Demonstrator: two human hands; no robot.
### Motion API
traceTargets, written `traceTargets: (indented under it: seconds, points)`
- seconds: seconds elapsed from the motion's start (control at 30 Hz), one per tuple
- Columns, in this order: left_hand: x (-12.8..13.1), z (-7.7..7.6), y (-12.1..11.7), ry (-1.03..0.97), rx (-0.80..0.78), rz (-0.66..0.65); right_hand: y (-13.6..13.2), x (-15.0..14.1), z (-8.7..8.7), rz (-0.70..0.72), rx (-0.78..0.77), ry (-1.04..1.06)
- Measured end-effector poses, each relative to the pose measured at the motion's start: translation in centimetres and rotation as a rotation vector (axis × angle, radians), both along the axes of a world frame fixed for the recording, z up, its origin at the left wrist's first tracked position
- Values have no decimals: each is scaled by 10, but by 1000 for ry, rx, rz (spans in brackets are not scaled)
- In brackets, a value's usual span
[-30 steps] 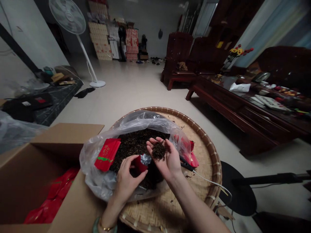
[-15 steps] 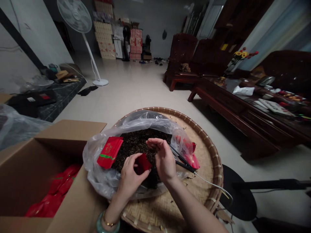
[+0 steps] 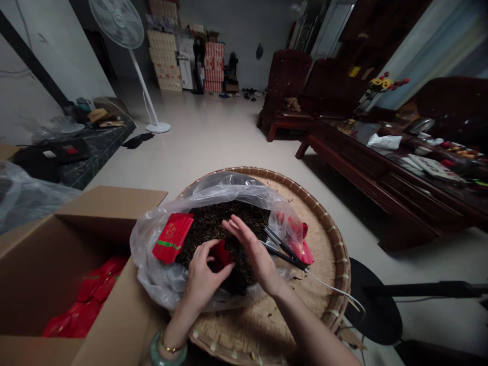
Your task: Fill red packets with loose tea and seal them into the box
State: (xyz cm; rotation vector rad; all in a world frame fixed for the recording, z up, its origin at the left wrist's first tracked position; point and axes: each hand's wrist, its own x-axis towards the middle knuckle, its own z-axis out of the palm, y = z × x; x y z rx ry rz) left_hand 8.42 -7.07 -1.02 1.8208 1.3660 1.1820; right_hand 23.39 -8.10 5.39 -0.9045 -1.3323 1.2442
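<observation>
Over the dark tea leaves (image 3: 206,216) in the plastic bag (image 3: 152,284), the left hand (image 3: 202,272) grips a red packet (image 3: 221,252), while at its three o'clock the right hand (image 3: 254,249) stretches its fingers unclenched.

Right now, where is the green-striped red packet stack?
In the head view, the stack lies left of the left hand, on the plastic bag's left side.

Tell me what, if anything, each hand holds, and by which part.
The left hand holds a small red packet by its sides. The open right hand holds nothing that I can see.
</observation>
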Motion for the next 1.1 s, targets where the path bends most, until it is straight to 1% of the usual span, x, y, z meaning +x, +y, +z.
traceTargets:
  seconds: [0.07,0.1,0.13,0.2,0.3,0.37,0.43,0.53,0.6,0.73,0.8,0.87,0.93,1.0,1.03,1.1]
  points:
    - [-1,1,-1,-1,0,5,1,5,-1,-35,17,40]
    - [-1,1,-1,-2,-1,6,0,7,-1,-64,13,29]
    - [-1,1,-1,-5,-2,7,-1,9,0,-89,2,-13]
    - [-2,2,-2,-16,-9,7,-4,12,2,-102,-13,-166]
    - [-3,3,-3,-32,-15,-5,-9,14,6,-50,32,-410]
    - [-3,3,-3,-35,-5,-21,-9,14,8,-43,74,-503]
    - [-4,2,-3,-25,12,-35,-6,13,8,-93,91,-542]
    - [-4,1,-4,3,31,-45,-2,9,7,-193,97,-510]
    - [-5,0,-5,20,41,-48,-1,5,7,-222,112,-447]
    - [-4,0,-5,33,44,-51,-2,2,11,-203,125,-354]
    - [-3,1,-4,37,45,-54,0,4,12,-190,137,-369]
    - [-3,2,-4,43,61,-61,5,7,12,-146,155,-435]
    - [-2,4,-4,47,78,-70,12,9,10,-45,127,-469]
    - [-1,5,-4,50,84,-75,18,9,8,52,43,-418]
    - [-1,6,-3,50,81,-75,19,9,8,72,6,-374]
    - [-1,7,-2,48,71,-75,19,9,10,49,-37,-293]
